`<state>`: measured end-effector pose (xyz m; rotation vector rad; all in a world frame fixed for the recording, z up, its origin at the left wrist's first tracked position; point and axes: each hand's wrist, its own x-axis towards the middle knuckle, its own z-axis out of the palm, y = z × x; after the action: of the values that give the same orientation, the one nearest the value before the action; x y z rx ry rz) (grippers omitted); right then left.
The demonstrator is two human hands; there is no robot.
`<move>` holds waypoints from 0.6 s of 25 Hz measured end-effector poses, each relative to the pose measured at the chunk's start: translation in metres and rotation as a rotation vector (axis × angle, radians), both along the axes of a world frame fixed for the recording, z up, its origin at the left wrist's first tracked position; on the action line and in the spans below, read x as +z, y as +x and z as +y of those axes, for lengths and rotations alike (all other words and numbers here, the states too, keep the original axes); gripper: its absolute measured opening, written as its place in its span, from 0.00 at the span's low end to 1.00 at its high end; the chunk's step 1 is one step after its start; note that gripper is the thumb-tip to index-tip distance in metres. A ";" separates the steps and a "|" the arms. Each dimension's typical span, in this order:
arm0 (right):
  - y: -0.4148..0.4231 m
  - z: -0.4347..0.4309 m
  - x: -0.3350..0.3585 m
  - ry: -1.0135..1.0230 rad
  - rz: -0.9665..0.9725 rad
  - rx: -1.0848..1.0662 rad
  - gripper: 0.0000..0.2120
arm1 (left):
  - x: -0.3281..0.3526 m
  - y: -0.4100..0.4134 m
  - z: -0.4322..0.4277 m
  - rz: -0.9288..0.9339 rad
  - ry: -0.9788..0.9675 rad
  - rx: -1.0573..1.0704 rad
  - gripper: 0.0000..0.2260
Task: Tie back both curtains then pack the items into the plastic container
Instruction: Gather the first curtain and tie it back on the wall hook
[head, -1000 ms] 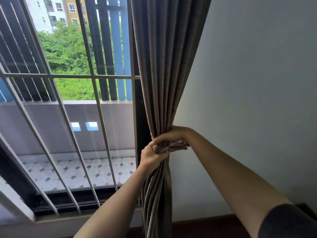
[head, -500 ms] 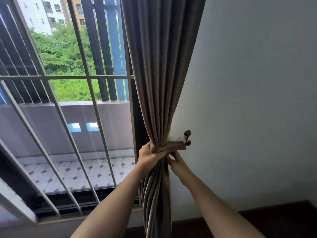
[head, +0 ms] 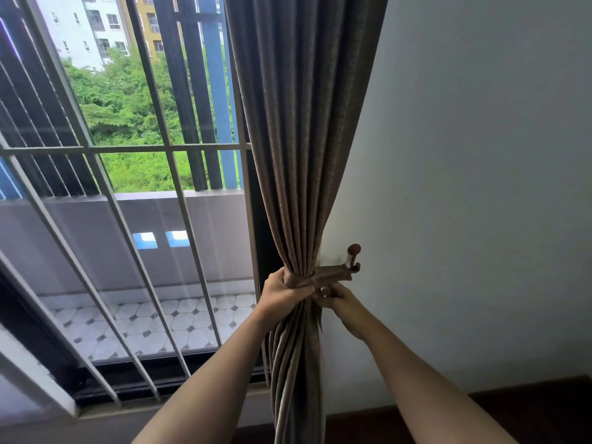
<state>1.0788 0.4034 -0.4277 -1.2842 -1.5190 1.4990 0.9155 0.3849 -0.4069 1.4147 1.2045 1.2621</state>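
The brown curtain (head: 298,149) hung gathered beside the window bars (head: 166,149), at the white wall (head: 480,155). My left hand (head: 282,296) was clenched round its waist; my right hand (head: 344,304) pinched the tieback (head: 326,277) (looped on the wall hook (head: 354,256)).

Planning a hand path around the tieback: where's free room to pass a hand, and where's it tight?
Free: the bare wall right of the hook and below the tieback, down to the dark skirting. Crowded: the gathered curtain, where the left hand grips the bunch and the right hand sits under the tieback. Window bars block the left.
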 end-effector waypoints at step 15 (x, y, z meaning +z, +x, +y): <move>0.001 0.017 0.001 0.381 -0.507 -0.007 0.12 | 0.000 -0.007 0.005 0.048 -0.083 0.005 0.13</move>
<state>1.0797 0.4203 -0.4269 -1.4904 -1.9944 0.8448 0.9084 0.3899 -0.4067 1.3895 1.2793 1.1745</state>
